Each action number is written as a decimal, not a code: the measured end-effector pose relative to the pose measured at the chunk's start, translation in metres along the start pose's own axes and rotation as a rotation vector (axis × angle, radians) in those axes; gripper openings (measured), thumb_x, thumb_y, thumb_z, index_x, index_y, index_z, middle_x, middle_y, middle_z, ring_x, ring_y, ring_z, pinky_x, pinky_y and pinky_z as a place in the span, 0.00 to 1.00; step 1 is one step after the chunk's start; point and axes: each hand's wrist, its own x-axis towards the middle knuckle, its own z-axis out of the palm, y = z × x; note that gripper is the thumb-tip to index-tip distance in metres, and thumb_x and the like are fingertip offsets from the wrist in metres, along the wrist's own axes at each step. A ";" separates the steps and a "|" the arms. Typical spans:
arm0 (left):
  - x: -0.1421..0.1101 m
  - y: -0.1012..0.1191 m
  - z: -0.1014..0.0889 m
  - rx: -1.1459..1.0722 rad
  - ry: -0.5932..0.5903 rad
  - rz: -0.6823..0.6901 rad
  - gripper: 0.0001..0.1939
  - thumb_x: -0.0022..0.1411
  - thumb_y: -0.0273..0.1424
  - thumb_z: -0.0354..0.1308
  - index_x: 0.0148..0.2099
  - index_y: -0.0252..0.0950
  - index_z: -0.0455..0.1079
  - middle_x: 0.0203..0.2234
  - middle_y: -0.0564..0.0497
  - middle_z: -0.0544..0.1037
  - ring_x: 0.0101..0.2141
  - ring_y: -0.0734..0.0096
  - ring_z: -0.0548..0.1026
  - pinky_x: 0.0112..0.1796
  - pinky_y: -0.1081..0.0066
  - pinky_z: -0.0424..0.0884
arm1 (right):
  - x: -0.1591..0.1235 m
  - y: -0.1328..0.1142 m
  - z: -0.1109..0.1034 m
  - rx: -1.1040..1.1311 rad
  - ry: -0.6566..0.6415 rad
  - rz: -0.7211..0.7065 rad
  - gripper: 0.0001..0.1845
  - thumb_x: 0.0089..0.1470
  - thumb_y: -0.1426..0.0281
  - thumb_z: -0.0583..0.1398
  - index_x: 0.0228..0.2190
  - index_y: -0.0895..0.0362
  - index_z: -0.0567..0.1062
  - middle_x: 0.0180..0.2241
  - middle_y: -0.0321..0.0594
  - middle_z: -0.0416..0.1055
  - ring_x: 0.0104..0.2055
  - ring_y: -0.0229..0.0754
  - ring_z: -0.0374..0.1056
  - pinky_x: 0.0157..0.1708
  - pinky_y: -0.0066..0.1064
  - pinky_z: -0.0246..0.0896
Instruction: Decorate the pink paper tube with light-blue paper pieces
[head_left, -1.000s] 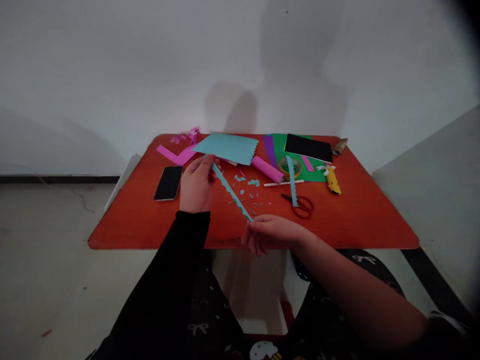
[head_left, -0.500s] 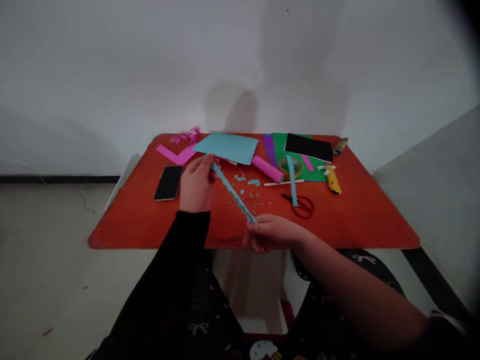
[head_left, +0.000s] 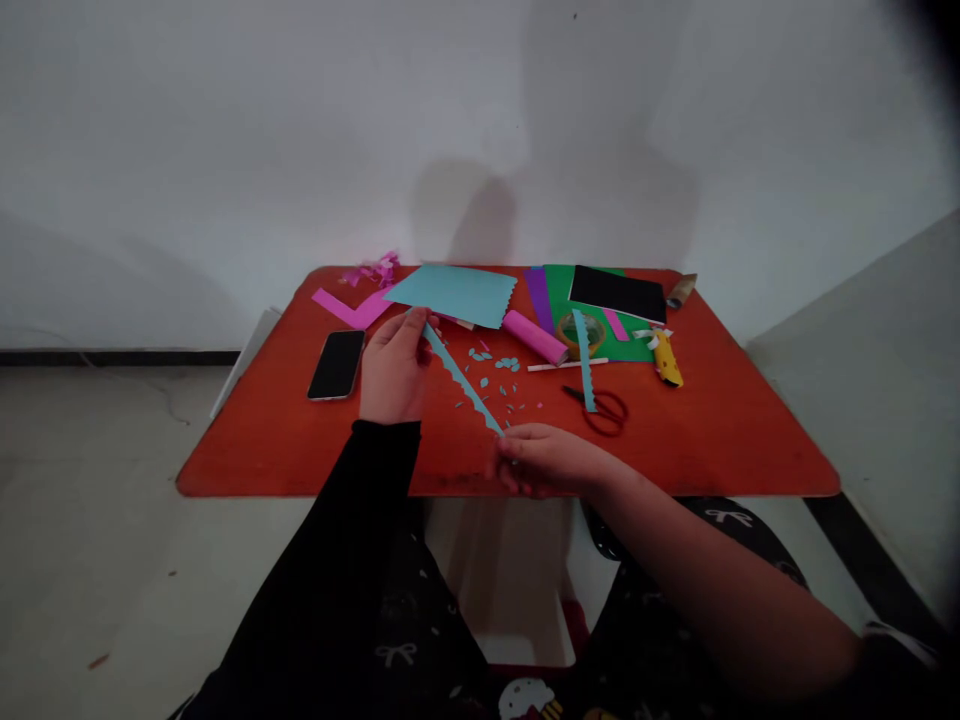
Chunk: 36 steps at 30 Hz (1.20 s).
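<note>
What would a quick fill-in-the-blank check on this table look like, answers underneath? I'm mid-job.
The left hand and right hand hold a strip coloured ____.
The phone lies on the person's ____ side of the table.
The near end of a second strip overlaps the ____.
Directly under the black sheet lies a ____ sheet.

Missing words: light blue; left; scissors; green.

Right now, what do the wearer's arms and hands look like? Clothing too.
Left arm: plain black sleeve, long, ending at the wrist; left hand bare, ungloved. Right hand also ungloved, right forearm uncovered; a dark sleeve shows only higher up, near the picture's corner, with a pale line by it. Too dim there for more detail.
</note>
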 end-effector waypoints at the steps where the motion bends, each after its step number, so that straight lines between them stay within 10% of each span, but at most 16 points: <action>1: 0.000 0.000 0.000 -0.009 0.000 0.003 0.08 0.65 0.34 0.63 0.36 0.36 0.77 0.31 0.51 0.78 0.24 0.79 0.66 0.24 0.75 0.60 | 0.000 0.000 0.000 -0.014 0.011 0.005 0.29 0.58 0.44 0.61 0.33 0.60 0.78 0.21 0.33 0.69 0.18 0.30 0.59 0.17 0.22 0.52; 20: 0.000 0.002 0.001 0.006 -0.011 -0.023 0.08 0.65 0.34 0.63 0.36 0.36 0.76 0.31 0.51 0.78 0.24 0.79 0.68 0.26 0.74 0.63 | 0.000 -0.003 -0.002 -0.294 0.092 -0.026 0.33 0.62 0.42 0.54 0.35 0.59 0.80 0.24 0.37 0.74 0.22 0.34 0.61 0.23 0.27 0.57; 28: -0.029 -0.019 0.024 -0.183 -0.248 -0.377 0.16 0.53 0.35 0.73 0.42 0.36 0.75 0.37 0.49 0.82 0.32 0.75 0.78 0.36 0.73 0.74 | -0.001 -0.013 -0.009 -0.631 0.465 -0.162 0.21 0.65 0.55 0.56 0.28 0.57 0.77 0.25 0.37 0.73 0.29 0.39 0.68 0.32 0.29 0.58; 36: -0.046 -0.029 0.034 -0.194 -0.473 -0.394 0.19 0.53 0.38 0.74 0.46 0.38 0.79 0.45 0.45 0.84 0.43 0.65 0.81 0.47 0.65 0.76 | -0.020 -0.034 -0.021 -1.137 0.687 -0.038 0.25 0.68 0.53 0.53 0.29 0.56 0.77 0.28 0.46 0.76 0.30 0.45 0.68 0.28 0.34 0.45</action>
